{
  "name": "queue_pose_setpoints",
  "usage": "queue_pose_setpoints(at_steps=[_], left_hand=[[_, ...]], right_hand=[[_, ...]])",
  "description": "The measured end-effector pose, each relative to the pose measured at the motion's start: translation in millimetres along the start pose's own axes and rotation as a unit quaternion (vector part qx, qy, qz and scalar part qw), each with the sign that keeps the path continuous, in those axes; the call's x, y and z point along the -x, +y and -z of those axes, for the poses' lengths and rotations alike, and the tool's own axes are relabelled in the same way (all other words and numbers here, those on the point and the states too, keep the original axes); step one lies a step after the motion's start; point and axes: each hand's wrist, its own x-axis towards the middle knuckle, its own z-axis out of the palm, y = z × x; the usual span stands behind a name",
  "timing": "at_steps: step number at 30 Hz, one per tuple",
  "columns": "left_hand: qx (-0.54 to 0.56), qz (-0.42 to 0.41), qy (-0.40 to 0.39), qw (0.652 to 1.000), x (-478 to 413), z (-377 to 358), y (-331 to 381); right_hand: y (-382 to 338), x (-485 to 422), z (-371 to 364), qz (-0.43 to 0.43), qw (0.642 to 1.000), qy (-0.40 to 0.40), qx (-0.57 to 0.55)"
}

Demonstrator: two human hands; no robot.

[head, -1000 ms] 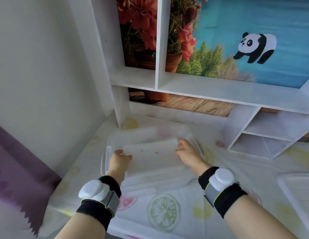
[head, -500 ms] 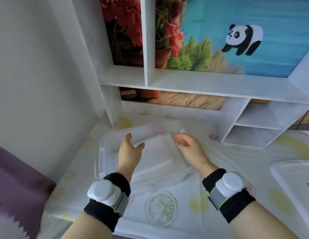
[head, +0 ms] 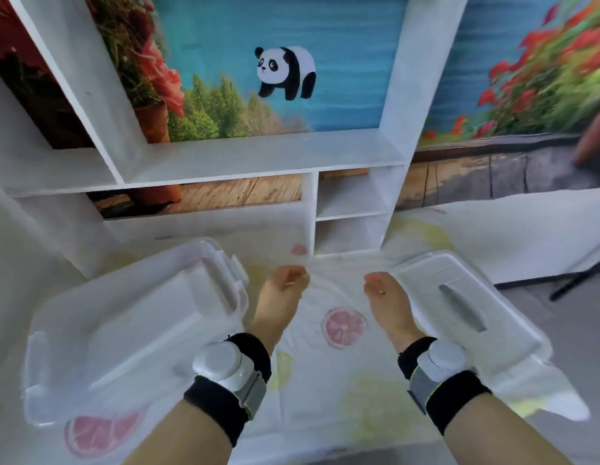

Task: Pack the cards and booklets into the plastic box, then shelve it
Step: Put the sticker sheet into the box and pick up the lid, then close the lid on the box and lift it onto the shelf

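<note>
The clear plastic box [head: 221,280] stands on the left of the table, its latch flaps hanging at the right end. Pale flat booklets [head: 124,333] seem to lie inside it, though the view is blurred. The box's lid [head: 426,280], with a grey handle, lies flat on the right. My left hand [head: 280,302] and my right hand [head: 389,302] hover over the tablecloth between box and lid. Both are empty, with fingers loosely curled forward. Neither touches the box or the lid.
A white shelf unit [head: 258,152] stands along the back of the table, with a wide low bay behind the box and two small cubbies [head: 350,209] to the right. A fruit-print cloth [head: 342,327] covers the table. Dark stand legs [head: 580,280] show at far right.
Both hands have come out of the box and moved right, empty. The view has swung right, so the box sits at left and the lid has come into view.
</note>
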Motion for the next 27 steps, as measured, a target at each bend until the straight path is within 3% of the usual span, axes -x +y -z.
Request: queue_pose_setpoints(at_steps=[6,13,19,24,27], left_hand=[[-0.004,0.093,-0.113,0.989,4,-109,-14],[0.029,0.141,-0.128,0.981,9,-186,-25],[0.038,0.169,-0.1,0.98,7,-209,-37],[0.054,0.185,-0.073,0.978,10,-214,-43],[0.058,0.189,-0.064,0.978,10,-216,-43]], right_hand=[[99,-2,86,-0.147,0.977,0.085,0.127],[187,14,148,-0.366,0.895,0.143,0.21],[219,16,163,-0.389,0.909,0.084,0.124],[226,10,166,-0.371,0.916,0.012,0.154],[213,12,171,-0.361,0.919,0.008,0.16]])
